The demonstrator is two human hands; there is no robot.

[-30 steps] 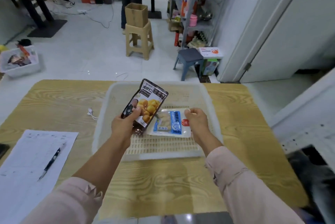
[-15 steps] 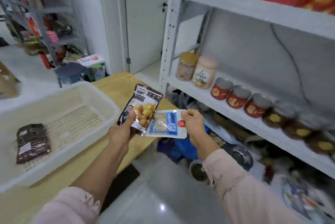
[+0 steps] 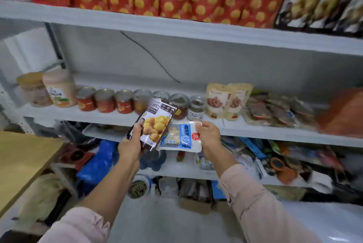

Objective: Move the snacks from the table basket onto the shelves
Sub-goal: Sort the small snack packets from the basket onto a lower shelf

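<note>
Your left hand (image 3: 130, 145) gripped the dark bag (image 3: 157, 124), your right hand (image 3: 209, 134) pinched the white pack (image 3: 179, 137), both near the middle shelf's (image 3: 255, 130) front edge. The bag hid part of the pack.

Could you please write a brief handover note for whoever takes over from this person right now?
Left hand grips the dark glossy pouch printed with yellow nuts.
Right hand holds the flat white-and-blue plastic packet.
Both snacks are held in the air before the grey metal middle shelf.
Done: both carried to the shelves.
Left: set each down; the basket is out of view, so check it for more.
</note>
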